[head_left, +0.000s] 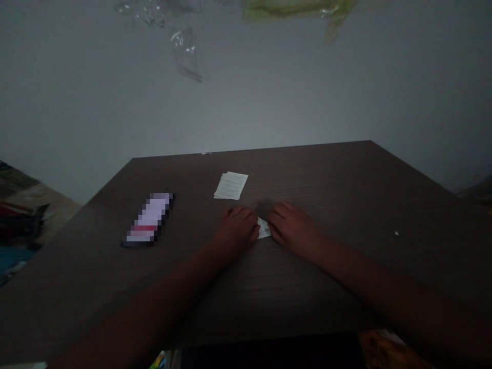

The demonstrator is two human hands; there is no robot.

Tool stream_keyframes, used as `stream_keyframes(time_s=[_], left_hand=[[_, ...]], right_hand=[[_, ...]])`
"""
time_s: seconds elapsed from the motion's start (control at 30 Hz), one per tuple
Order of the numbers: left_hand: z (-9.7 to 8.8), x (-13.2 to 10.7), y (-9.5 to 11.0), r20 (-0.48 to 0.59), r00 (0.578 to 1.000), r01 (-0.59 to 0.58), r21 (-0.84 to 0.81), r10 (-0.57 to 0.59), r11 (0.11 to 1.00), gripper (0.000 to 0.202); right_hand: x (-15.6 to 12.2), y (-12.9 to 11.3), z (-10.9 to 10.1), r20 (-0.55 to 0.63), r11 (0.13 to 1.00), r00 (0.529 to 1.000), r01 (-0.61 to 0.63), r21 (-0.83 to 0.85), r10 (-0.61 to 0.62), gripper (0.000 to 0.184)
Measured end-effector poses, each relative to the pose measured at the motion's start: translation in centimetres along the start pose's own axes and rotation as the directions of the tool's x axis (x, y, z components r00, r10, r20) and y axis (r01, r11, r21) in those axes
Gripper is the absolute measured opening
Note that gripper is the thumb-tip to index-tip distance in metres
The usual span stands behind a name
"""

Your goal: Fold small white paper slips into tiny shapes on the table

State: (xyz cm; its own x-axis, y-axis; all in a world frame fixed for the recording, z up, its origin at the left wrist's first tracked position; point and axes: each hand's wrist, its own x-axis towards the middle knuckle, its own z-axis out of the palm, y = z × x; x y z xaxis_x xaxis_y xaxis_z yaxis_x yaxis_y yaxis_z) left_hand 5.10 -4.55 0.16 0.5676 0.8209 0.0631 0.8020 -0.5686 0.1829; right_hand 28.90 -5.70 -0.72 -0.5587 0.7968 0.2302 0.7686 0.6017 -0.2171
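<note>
A small piece of white printed paper (pixel 264 229) lies low over the dark table, between my two hands. My left hand (pixel 239 228) has its fingers curled and closed on the paper's left side. From the other side, my right hand (pixel 292 228) pinches its right edge, fingers bent and pressed together. Much of the paper is hidden under the fingers, and its folds are hard to make out in the dim light. Just beyond my left hand rests a small stack of printed paper sheets (pixel 231 185), slightly fanned.
On the left of the brown table (pixel 338 184) lies a phone (pixel 149 219) with a lit, blurred screen. A tiny white scrap (pixel 396 233) is at the right. Behind the table rises a pale wall (pixel 269 92) with clear plastic (pixel 187 54) hanging on it.
</note>
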Motion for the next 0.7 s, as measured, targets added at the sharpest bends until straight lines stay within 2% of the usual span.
stream_keyframes(time_s=[0.2,0.37,0.53,0.7], left_hand=[[1.0,0.5,-1.2,-0.068,0.996,0.054,-0.032,-0.057,0.998,0.012],[1.3,0.7,-2.0,-0.063,0.994,0.088,-0.068,-0.092,0.994,0.014],[1.1,0.5,-2.2,-0.074,0.996,0.041,-0.065,-0.046,0.997,0.02],[0.6,0.4,-2.3,-0.026,0.999,0.044,-0.088,-0.047,0.995,0.027]], right_hand=[[-0.6,-1.1,0.6,0.061,0.989,0.988,0.144,-0.019,-0.143,0.026],[-1.0,-1.5,1.0,0.066,0.992,0.99,0.125,0.009,-0.125,0.033],[-1.0,-1.5,1.0,0.069,0.995,0.992,0.102,-0.018,-0.101,0.038],[-0.7,-1.4,0.9,0.085,0.996,0.994,0.072,-0.056,-0.068,0.037]])
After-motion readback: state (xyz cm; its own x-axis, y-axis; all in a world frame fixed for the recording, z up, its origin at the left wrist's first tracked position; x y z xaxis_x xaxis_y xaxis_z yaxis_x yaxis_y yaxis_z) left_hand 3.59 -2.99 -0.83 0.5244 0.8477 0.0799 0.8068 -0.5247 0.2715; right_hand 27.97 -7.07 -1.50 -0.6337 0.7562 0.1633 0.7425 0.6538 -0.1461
